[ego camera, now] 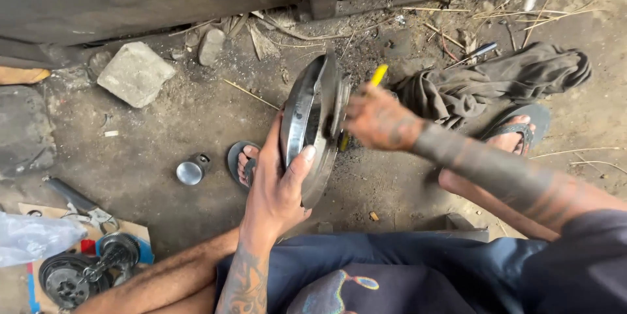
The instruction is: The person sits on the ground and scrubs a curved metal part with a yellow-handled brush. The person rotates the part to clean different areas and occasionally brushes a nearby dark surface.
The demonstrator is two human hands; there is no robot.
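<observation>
My left hand (277,187) grips the rim of a round, shiny metal disc part (307,125), held upright on its edge above the dirt floor. My right hand (379,118) is closed around a tool with a yellow handle (379,74), pressed against the far face of the disc. The tool's working end is hidden behind the disc. Both forearms are grimy. My feet in sandals show on either side, the left foot (245,160) and the right foot (516,132).
A small metal cup-like part (191,171) lies on the floor at left. A stone block (136,72) sits further back. A dark rag (496,82) lies at right. On cardboard at lower left are dark pulley-like parts (78,273), pliers (78,203) and a plastic bag (29,237).
</observation>
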